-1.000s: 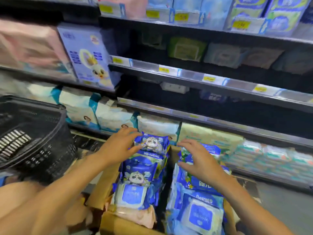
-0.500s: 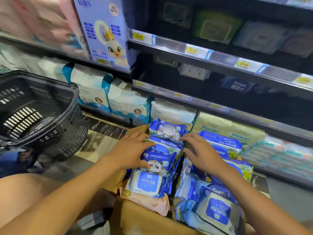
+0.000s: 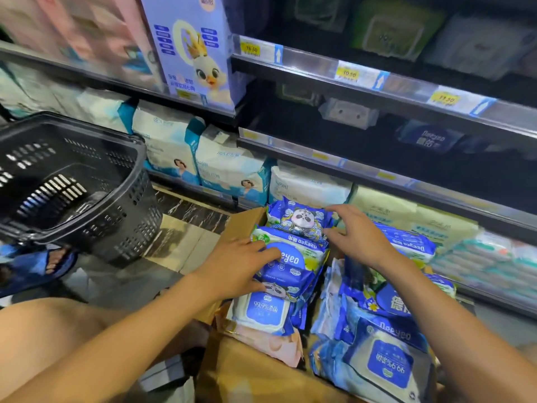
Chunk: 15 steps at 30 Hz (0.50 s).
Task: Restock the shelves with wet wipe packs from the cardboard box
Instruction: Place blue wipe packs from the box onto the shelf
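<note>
An open cardboard box (image 3: pixel 245 373) sits on the floor at the lower middle, packed with blue wet wipe packs in two rows. My left hand (image 3: pixel 236 267) grips the left end of a blue Deeyeo pack (image 3: pixel 293 264) in the left row, fingers on top and thumb along its lower edge. My right hand (image 3: pixel 356 237) holds the right edge of the panda-print pack (image 3: pixel 299 219) just behind it, between index finger and thumb. More packs (image 3: pixel 386 359) fill the right row. The dark lower shelf (image 3: pixel 377 174) holds one blue pack (image 3: pixel 430 139).
A black plastic basket (image 3: pixel 72 184) stands at the left, close to the box. White nappy bags (image 3: pixel 226 167) fill the bottom shelf behind the box. A lilac duck-print carton (image 3: pixel 191 50) stands on the upper left shelf. My bare knee is at the lower left.
The view has dropped and closed in on the box. My left hand slid down from the panda pack onto the Deeyeo pack; my right hand moved left from the right row to the panda pack's edge.
</note>
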Available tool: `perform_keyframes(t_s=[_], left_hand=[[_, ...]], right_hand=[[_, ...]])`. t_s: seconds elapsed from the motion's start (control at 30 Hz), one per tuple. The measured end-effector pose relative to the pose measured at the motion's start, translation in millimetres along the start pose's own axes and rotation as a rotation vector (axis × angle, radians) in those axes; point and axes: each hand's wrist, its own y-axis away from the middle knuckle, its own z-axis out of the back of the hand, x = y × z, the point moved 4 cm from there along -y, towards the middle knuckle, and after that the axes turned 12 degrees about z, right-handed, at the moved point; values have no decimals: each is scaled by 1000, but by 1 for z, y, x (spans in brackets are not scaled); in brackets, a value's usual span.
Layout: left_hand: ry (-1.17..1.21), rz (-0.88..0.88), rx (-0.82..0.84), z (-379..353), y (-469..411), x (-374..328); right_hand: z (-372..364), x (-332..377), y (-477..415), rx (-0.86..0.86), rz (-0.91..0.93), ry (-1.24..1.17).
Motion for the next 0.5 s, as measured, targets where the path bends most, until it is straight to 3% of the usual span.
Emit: perform_keyframes(t_s=[0.27,0.5], left_hand=[[502,89,239,-14,-1,23],[661,133,280,-17,-2,29]], right_hand=[[-22,-10,-31,132,-112,20],[-27,-15,-41,111,-116,-8]])
